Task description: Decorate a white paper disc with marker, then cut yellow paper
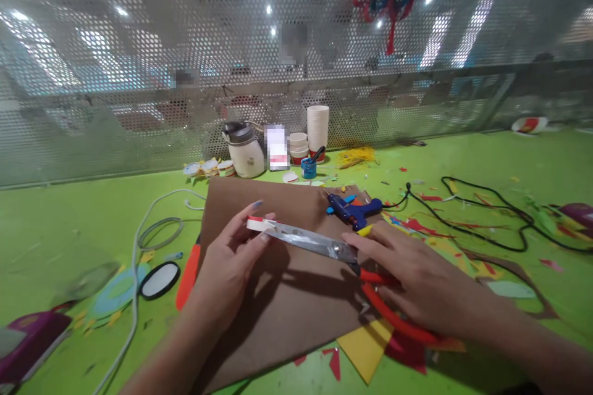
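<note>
Red-and-white piece (256,224), held above brown cardboard (296,315): I watch the left hand (231,259) pinch it, the right hand (410,259) gripping the scissors (310,241), tips at the piece. Cutting step, I judge; next move calls for a steady pinch and small snips. Blue glue gun (356,213) lies beyond.
</note>
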The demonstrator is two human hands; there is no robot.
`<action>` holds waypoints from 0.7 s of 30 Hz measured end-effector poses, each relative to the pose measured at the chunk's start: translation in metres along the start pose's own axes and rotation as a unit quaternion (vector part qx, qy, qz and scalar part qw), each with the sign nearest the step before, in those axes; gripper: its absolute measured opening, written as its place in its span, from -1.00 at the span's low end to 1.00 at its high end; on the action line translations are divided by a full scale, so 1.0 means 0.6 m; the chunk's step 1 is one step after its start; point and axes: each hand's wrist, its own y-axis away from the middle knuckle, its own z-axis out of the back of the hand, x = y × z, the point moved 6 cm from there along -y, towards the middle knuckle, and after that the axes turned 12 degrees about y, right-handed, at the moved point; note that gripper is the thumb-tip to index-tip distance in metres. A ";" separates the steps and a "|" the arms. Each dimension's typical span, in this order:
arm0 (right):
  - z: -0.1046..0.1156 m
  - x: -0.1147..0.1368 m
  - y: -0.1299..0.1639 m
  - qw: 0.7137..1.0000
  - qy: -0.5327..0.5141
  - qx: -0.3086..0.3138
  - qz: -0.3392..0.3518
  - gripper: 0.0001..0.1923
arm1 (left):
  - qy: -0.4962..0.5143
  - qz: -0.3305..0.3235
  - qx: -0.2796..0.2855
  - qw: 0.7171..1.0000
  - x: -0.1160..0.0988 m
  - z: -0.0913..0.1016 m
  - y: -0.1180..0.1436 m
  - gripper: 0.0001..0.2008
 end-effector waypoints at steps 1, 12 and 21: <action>0.000 -0.001 0.000 1.000 0.002 -0.001 0.001 -0.37 | -0.009 -0.004 0.000 1.000 0.000 0.000 0.000 -0.35; 0.011 -0.004 0.003 0.999 0.015 0.050 0.009 -0.45 | -0.046 0.019 0.030 0.998 0.005 0.004 0.002 -0.31; 0.012 -0.016 0.014 0.999 0.023 0.043 0.018 -0.41 | -0.023 0.069 0.060 0.996 0.011 -0.003 0.007 -0.33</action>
